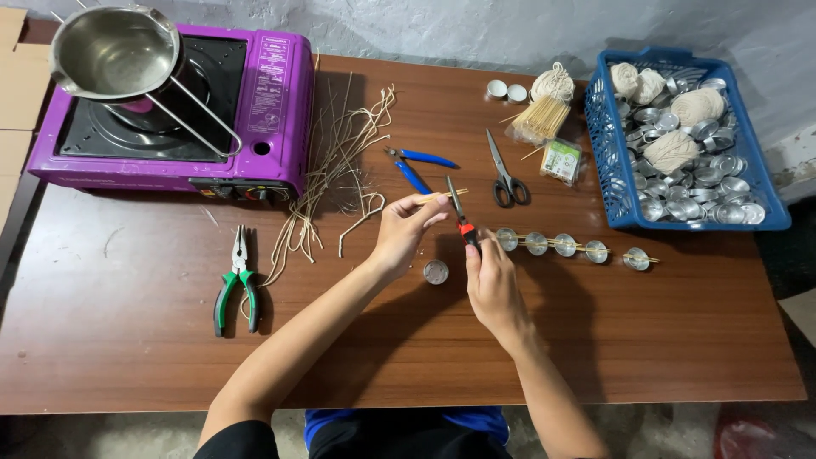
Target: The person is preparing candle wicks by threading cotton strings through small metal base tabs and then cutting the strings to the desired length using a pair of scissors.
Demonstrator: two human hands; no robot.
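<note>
Your left hand [401, 228] pinches a thin wooden stick [442, 196] at mid-frame; your right hand [491, 285] grips red-handled cutters [460, 216], blades at the stick. A small tin cup [435, 272] sits between your wrists. The brown wooden table [127, 357] lies bare along its lower edge (open room lower left and right). A purple stove [263, 110] fills the upper left, a blue basket [608, 161] of tin cups the upper right, against a grey wall. A small clear packet [561, 160] with a green label lies beside the basket.
</note>
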